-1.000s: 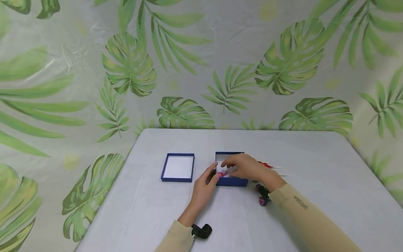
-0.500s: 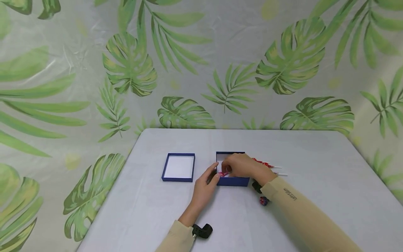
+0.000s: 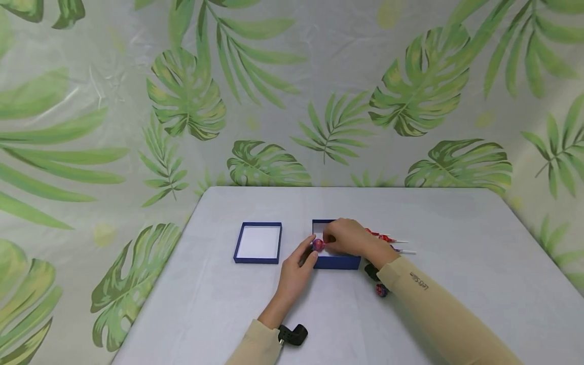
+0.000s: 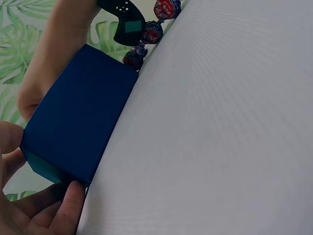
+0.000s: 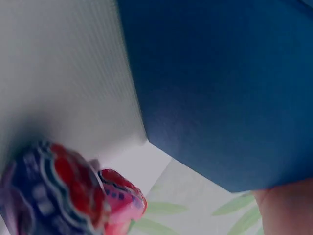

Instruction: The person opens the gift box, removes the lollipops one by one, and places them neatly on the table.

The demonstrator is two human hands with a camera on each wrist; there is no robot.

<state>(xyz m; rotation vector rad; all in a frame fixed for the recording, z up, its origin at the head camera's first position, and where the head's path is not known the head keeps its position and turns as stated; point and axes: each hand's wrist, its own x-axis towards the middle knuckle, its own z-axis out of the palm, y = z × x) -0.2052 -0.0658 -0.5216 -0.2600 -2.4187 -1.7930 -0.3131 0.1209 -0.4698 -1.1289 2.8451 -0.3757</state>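
Observation:
My right hand (image 3: 348, 236) reaches over the blue box (image 3: 336, 262) and pinches a lollipop (image 3: 318, 245) near its wrapped head. The head, in a pink and purple wrapper, points left beside the box's left rim. Most of its stick is hidden behind my fingers. My left hand (image 3: 295, 274) rests at the box's left side, thumb at the near corner and index finger along the rim. In the left wrist view, fingertips (image 4: 73, 198) touch the small end wall near its bottom edge. The box stands with its top uncovered and its white inside partly covered by my right hand.
A blue-edged box lid (image 3: 257, 262) lies white side up to the left. Red-wrapped lollipops (image 3: 385, 237) with white sticks lie right of the box. Another wrapped lollipop (image 3: 381, 290) shows beside the right sleeve; in the right wrist view, wrapped lollipop heads (image 5: 54, 196) appear close up.
My right hand has gone from spread fingers over the box to pinching the lollipop. The lollipop's head has risen and turned toward the left rim. My left hand has stayed put.

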